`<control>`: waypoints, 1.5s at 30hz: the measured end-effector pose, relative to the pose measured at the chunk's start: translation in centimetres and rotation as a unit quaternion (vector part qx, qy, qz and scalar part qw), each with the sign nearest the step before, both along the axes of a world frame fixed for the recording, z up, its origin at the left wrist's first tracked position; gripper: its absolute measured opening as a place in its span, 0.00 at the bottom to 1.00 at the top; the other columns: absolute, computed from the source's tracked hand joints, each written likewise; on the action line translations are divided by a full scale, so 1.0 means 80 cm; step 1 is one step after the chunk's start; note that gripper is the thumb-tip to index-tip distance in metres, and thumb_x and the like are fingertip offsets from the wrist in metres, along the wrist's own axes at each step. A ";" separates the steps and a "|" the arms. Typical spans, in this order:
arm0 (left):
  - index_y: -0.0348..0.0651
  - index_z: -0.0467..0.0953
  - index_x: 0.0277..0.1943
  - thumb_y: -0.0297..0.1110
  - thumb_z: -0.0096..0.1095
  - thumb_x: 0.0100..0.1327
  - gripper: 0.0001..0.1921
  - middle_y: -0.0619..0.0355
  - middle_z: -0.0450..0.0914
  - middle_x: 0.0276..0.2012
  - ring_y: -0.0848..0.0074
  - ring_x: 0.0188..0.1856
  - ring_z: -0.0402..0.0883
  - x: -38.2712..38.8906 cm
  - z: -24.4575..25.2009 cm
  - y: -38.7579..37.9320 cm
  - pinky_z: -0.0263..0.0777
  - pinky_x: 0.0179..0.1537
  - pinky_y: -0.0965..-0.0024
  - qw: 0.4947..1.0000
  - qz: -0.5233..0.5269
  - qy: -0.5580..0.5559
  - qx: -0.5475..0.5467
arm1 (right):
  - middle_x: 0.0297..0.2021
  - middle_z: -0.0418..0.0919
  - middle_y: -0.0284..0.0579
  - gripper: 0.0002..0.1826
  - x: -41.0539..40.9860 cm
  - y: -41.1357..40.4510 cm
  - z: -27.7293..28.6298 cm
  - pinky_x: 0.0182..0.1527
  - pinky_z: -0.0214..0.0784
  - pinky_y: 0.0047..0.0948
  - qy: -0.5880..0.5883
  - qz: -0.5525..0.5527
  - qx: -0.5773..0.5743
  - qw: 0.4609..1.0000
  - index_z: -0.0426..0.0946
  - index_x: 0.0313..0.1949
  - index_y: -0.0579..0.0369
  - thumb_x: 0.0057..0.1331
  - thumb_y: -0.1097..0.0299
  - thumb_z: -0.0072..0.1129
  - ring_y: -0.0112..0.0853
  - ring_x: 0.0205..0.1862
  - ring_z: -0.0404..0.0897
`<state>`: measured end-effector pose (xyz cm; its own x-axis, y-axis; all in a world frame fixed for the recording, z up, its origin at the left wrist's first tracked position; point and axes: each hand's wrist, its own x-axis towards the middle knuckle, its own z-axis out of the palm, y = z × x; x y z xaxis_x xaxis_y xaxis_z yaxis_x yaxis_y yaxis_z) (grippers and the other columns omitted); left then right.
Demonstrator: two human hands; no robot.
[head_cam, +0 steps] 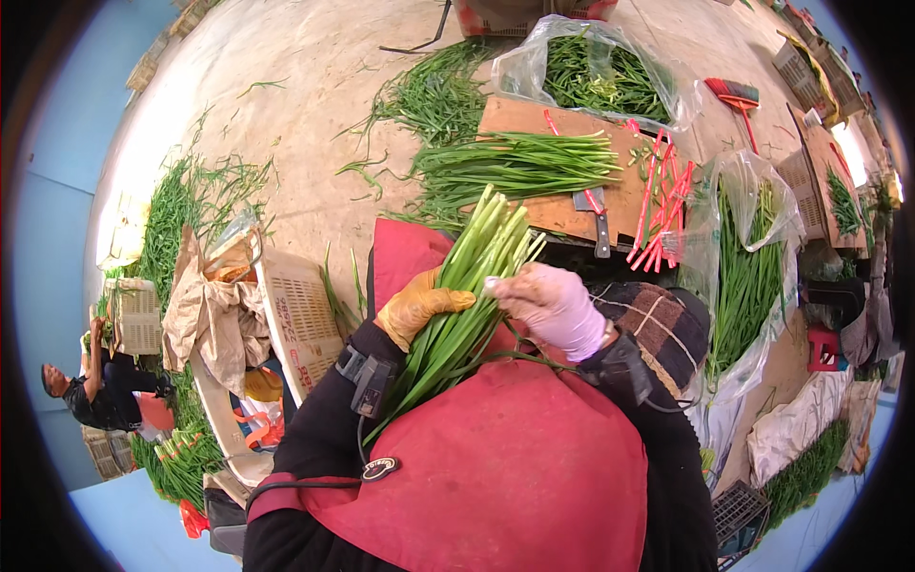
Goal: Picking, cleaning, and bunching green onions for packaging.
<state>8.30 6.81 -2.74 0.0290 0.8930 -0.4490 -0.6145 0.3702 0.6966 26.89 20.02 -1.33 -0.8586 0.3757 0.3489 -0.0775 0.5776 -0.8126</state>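
A bunch of long green stalks, apparently garlic chives (475, 279), lies slantwise across my lap, its pale cut ends pointing away from me. My left hand (422, 307), in a yellow glove, is closed around the bunch's middle. At the bunch's right side is my right hand (550, 307), in a pale pink glove, its fingers bent together and slightly blurred; whether they pinch a stalk is unclear. Beyond, a pile of the same greens (518, 164) rests on a wooden board (522, 118). A cleaver (599, 222) with a black handle and several red tie strips (661, 204) lie there too.
Clear plastic bags of greens stand at the far side (607, 75) and right (750, 272). A plastic crate (304, 314) with brown sacking is at my left. Loose leaves (436, 93) and a red broom (736, 96) lie on the floor. Another person (100, 393) sits far left.
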 end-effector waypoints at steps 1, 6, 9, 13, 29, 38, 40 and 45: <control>0.37 0.72 0.56 0.30 0.67 0.57 0.24 0.57 0.81 0.44 0.75 0.39 0.81 -0.001 0.003 0.000 0.76 0.43 0.73 1.000 0.001 0.000 0.000 | 0.29 0.78 0.41 0.14 0.004 0.008 -0.007 0.31 0.71 0.28 0.040 0.002 -0.034 0.999 0.77 0.48 0.55 0.62 0.74 0.61 0.32 0.27 0.79; 0.35 0.70 0.57 0.30 0.65 0.57 0.24 0.53 0.81 0.43 0.71 0.39 0.82 -0.002 0.011 -0.002 0.77 0.41 0.70 1.000 0.008 -0.024 0.012 | 0.31 0.81 0.41 0.05 0.045 0.053 0.033 0.26 0.67 0.16 0.122 -0.193 -0.414 0.881 0.76 0.40 0.57 0.68 0.75 0.52 0.23 0.30 0.79; 0.36 0.71 0.58 0.29 0.64 0.59 0.23 0.58 0.81 0.44 0.78 0.42 0.80 -0.008 0.005 -0.003 0.74 0.46 0.74 1.000 -0.008 -0.028 0.009 | 0.30 0.82 0.43 0.07 0.078 0.087 0.027 0.24 0.64 0.15 0.254 -0.280 -0.377 0.845 0.76 0.40 0.58 0.68 0.76 0.47 0.23 0.27 0.79; 0.33 0.70 0.56 0.33 0.67 0.56 0.26 0.48 0.81 0.41 0.65 0.38 0.83 -0.010 0.012 -0.003 0.79 0.42 0.67 1.000 0.011 0.001 0.024 | 0.41 0.83 0.46 0.17 0.091 0.105 -0.043 0.43 0.73 0.27 -0.136 -0.069 -0.018 0.988 0.76 0.52 0.60 0.66 0.65 0.57 0.32 0.40 0.82; 0.38 0.69 0.59 0.28 0.63 0.60 0.24 0.57 0.79 0.48 0.76 0.46 0.80 -0.016 0.046 0.010 0.75 0.48 0.71 0.995 0.037 0.090 0.030 | 0.43 0.77 0.42 0.20 -0.047 0.018 -0.009 0.47 0.73 0.28 0.076 -0.039 -0.683 0.725 0.68 0.53 0.63 0.60 0.83 0.52 0.29 0.41 0.80; 0.37 0.66 0.62 0.39 0.63 0.60 0.29 0.49 0.80 0.48 0.68 0.44 0.83 -0.045 0.015 0.006 0.79 0.47 0.67 0.991 -0.042 -0.115 -0.050 | 0.47 0.76 0.44 0.31 -0.029 0.016 -0.014 0.49 0.73 0.29 0.100 0.004 -0.693 0.714 0.66 0.58 0.64 0.50 0.86 0.50 0.32 0.46 0.78; 0.39 0.62 0.65 0.39 0.66 0.57 0.34 0.47 0.77 0.54 0.65 0.50 0.81 -0.032 0.013 -0.001 0.77 0.52 0.62 0.971 -0.031 -0.229 -0.057 | 0.48 0.76 0.44 0.31 -0.028 0.013 -0.014 0.49 0.73 0.29 0.100 -0.005 -0.691 0.715 0.66 0.58 0.64 0.51 0.86 0.51 0.32 0.46 0.78; 0.36 0.60 0.66 0.39 0.69 0.51 0.40 0.42 0.72 0.58 0.51 0.57 0.75 0.001 0.006 -0.014 0.69 0.60 0.55 0.968 -0.089 -0.234 0.007 | 0.49 0.77 0.44 0.31 -0.012 0.019 -0.041 0.50 0.73 0.29 0.044 0.007 -0.691 0.722 0.65 0.60 0.63 0.53 0.85 0.54 0.32 0.47 0.79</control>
